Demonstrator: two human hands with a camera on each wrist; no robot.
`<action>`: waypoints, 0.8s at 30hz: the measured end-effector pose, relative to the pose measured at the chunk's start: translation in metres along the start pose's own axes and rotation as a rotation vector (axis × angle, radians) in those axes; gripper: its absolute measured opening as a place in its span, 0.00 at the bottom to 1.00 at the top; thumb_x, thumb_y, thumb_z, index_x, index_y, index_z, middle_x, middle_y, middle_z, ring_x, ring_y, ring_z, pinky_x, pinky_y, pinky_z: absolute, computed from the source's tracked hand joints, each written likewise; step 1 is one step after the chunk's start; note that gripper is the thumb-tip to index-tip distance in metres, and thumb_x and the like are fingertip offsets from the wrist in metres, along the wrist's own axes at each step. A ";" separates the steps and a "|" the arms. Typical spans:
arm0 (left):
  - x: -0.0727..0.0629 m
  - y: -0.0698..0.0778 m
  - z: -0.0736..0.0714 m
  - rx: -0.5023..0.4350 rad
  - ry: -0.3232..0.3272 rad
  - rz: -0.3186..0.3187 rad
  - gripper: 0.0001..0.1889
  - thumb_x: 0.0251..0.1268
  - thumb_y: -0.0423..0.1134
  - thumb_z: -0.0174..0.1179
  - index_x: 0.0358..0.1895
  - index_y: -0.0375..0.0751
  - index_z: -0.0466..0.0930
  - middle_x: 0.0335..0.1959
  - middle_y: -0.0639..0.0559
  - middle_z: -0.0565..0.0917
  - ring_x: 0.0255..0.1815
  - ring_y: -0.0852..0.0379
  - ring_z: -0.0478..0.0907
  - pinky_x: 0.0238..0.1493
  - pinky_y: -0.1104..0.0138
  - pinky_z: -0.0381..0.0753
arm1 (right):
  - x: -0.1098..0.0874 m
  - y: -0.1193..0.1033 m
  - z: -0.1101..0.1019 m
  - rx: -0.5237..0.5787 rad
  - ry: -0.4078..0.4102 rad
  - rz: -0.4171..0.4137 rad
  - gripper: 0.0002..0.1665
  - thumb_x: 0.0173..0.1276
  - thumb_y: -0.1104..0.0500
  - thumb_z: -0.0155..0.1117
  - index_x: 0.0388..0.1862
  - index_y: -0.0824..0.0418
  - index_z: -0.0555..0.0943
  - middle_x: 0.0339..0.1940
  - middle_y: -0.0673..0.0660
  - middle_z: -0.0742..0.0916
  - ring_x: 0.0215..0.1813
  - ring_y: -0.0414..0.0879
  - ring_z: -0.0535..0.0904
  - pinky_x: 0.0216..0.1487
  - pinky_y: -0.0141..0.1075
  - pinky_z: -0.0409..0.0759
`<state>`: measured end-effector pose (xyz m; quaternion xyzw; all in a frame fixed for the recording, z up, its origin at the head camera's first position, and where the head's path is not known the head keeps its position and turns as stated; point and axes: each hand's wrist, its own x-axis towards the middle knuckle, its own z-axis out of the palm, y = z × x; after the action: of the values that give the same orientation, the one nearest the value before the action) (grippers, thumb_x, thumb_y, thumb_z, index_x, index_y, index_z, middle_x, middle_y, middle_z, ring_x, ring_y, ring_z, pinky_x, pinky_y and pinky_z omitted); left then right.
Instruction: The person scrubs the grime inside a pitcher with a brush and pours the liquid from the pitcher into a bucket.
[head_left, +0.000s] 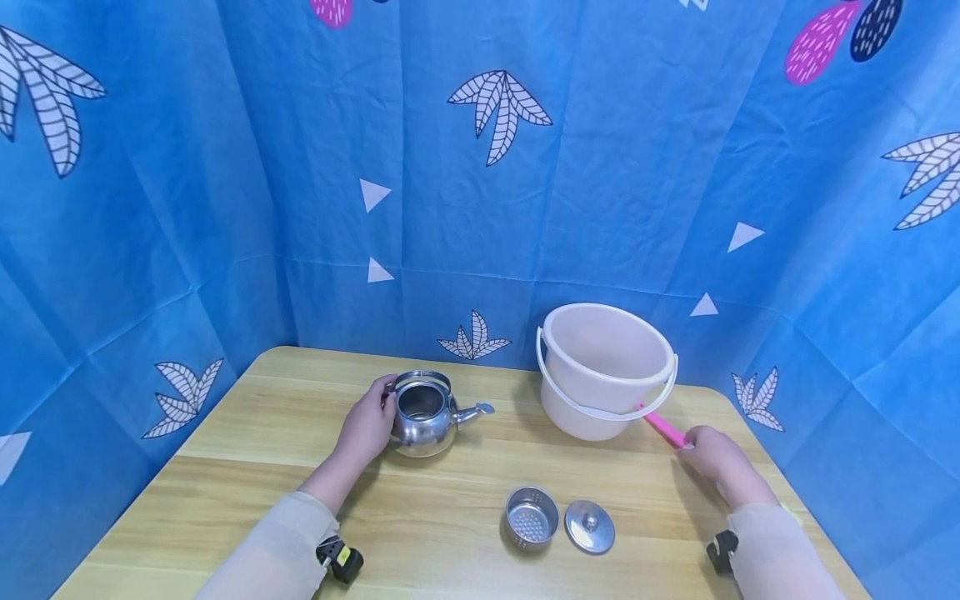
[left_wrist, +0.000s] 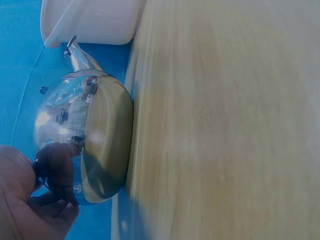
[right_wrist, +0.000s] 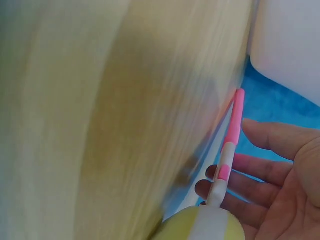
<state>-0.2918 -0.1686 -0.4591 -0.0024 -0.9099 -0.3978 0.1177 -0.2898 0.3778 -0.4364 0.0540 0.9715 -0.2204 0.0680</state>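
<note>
A shiny metal kettle (head_left: 423, 429) with no lid on it sits on the table, its spout (head_left: 474, 412) pointing right. My left hand (head_left: 369, 419) holds it at the left side, thumb and fingers around the handle's joint; the wrist view shows the same hand (left_wrist: 37, 192) there. At the right, my right hand (head_left: 716, 458) is at a sponge brush. In the right wrist view the brush has a pink and white handle (right_wrist: 234, 125) and a yellow and white head (right_wrist: 200, 225). Fingers of the right hand (right_wrist: 270, 185) lie loosely behind the handle, thumb apart from it.
A white bucket (head_left: 577, 400) with its bail hanging in front stands at the back right, near the brush's pink end. A metal strainer basket (head_left: 532, 518) and a round metal lid (head_left: 590, 527) lie near the front. A blue patterned curtain (head_left: 480, 208) encloses the table (head_left: 420, 525).
</note>
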 end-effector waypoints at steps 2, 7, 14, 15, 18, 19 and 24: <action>0.000 0.000 0.000 0.000 0.000 -0.002 0.23 0.80 0.38 0.46 0.73 0.38 0.64 0.65 0.34 0.76 0.65 0.35 0.74 0.65 0.44 0.73 | 0.001 0.001 0.000 0.004 -0.007 0.004 0.27 0.66 0.58 0.66 0.54 0.79 0.76 0.45 0.74 0.83 0.42 0.60 0.79 0.49 0.62 0.75; -0.001 0.000 -0.001 0.000 0.000 0.001 0.23 0.80 0.37 0.46 0.73 0.37 0.64 0.64 0.33 0.77 0.64 0.35 0.74 0.64 0.44 0.73 | 0.002 0.003 0.001 -0.003 -0.017 0.007 0.26 0.65 0.59 0.67 0.53 0.79 0.76 0.42 0.71 0.84 0.40 0.57 0.79 0.48 0.60 0.76; 0.000 -0.001 0.000 0.006 0.000 0.006 0.22 0.80 0.38 0.46 0.73 0.37 0.64 0.64 0.33 0.77 0.64 0.35 0.75 0.63 0.44 0.74 | 0.007 0.003 0.003 -0.037 -0.005 -0.003 0.18 0.64 0.62 0.67 0.46 0.76 0.80 0.34 0.63 0.84 0.35 0.54 0.77 0.44 0.55 0.76; 0.000 -0.001 0.000 0.004 -0.001 0.004 0.22 0.80 0.38 0.46 0.73 0.37 0.65 0.64 0.33 0.77 0.64 0.35 0.75 0.64 0.44 0.74 | 0.008 0.004 0.004 -0.046 -0.002 -0.007 0.17 0.63 0.62 0.67 0.44 0.76 0.80 0.33 0.63 0.84 0.35 0.54 0.77 0.44 0.55 0.76; 0.000 -0.001 0.000 0.001 0.001 0.006 0.22 0.80 0.38 0.46 0.73 0.37 0.65 0.64 0.33 0.77 0.64 0.35 0.74 0.64 0.44 0.73 | 0.010 0.005 0.005 -0.073 0.002 -0.022 0.15 0.61 0.63 0.67 0.42 0.75 0.81 0.33 0.63 0.84 0.35 0.54 0.77 0.46 0.56 0.77; 0.000 -0.001 0.000 0.003 0.002 0.009 0.22 0.80 0.37 0.46 0.73 0.37 0.65 0.64 0.33 0.77 0.64 0.34 0.74 0.64 0.44 0.73 | 0.011 0.006 0.006 -0.082 0.002 -0.028 0.15 0.61 0.64 0.67 0.41 0.75 0.81 0.32 0.64 0.84 0.35 0.55 0.78 0.46 0.57 0.77; 0.000 -0.001 0.000 0.001 -0.006 0.007 0.23 0.80 0.38 0.46 0.73 0.37 0.64 0.64 0.33 0.77 0.64 0.35 0.74 0.64 0.44 0.73 | 0.015 0.009 0.007 -0.132 0.006 -0.054 0.10 0.58 0.65 0.68 0.35 0.72 0.81 0.30 0.63 0.85 0.33 0.55 0.78 0.47 0.58 0.77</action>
<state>-0.2922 -0.1691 -0.4594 -0.0065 -0.9104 -0.3969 0.1165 -0.3027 0.3841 -0.4493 0.0237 0.9853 -0.1574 0.0626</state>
